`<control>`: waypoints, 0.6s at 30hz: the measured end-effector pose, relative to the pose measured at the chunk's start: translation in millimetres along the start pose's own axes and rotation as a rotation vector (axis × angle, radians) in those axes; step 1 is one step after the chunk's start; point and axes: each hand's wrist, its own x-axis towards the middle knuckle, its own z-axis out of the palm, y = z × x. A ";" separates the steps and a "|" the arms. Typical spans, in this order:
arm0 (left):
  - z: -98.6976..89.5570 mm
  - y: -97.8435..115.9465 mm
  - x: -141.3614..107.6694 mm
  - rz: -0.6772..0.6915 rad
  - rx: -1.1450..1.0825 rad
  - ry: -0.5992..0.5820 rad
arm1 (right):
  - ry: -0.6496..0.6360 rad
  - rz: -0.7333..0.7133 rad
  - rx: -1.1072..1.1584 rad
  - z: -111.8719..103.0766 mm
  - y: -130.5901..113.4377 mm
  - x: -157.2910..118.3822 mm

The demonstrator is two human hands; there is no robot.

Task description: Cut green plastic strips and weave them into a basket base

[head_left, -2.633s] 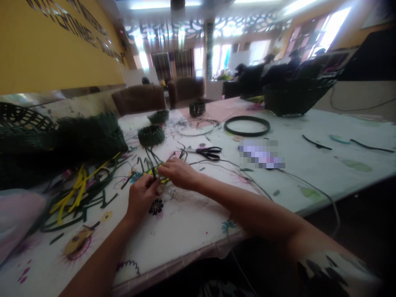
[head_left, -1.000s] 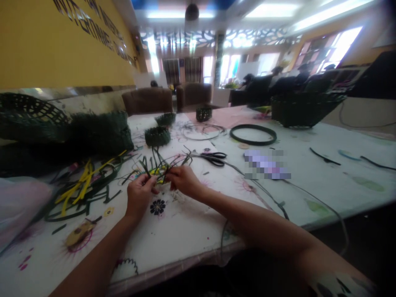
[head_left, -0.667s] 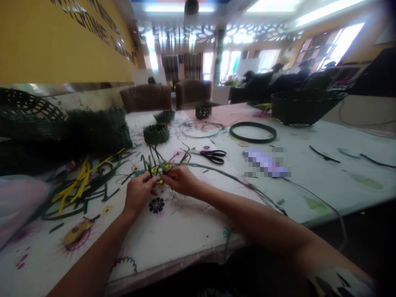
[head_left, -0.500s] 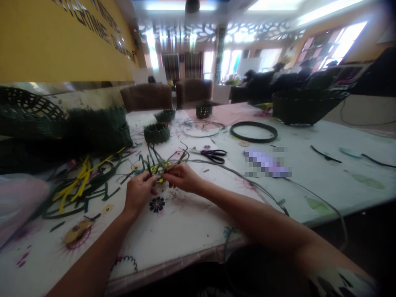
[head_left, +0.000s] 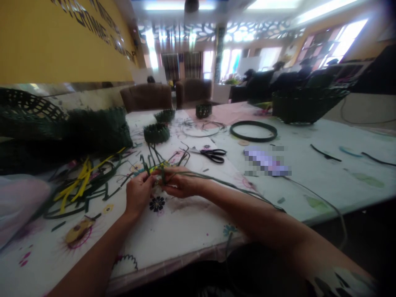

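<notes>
A small woven piece (head_left: 151, 168) of dark green and yellow strips lies between my hands, its loose green ends sticking up and outward. My left hand (head_left: 138, 193) pinches its near left side, thumb against a strip. My right hand (head_left: 181, 182) is closed at its right side, the fingers on a green strip. Long green strands (head_left: 216, 180) run from there over my right wrist and along the forearm. The fingertips partly hide the weave. Just beyond, black-handled scissors (head_left: 214, 155) lie on the patterned white tablecloth (head_left: 185, 231).
Yellow strips (head_left: 82, 181) and green cuttings lie at left near a clear plastic bag (head_left: 21, 202). Small green baskets (head_left: 156, 133) and a dark ring (head_left: 253, 131) stand farther back. A big green basket (head_left: 309, 106) is at right, a blurred purple object (head_left: 266, 161) nearer.
My right hand has turned and shifted slightly nearer to me. The long strands that lay beyond my right forearm now pass over the wrist. My left hand stays nearly in place.
</notes>
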 end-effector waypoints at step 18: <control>4.6 -7.8 6.8 0.174 -0.215 -0.115 | -0.036 0.230 -0.138 -2.7 8.3 8.5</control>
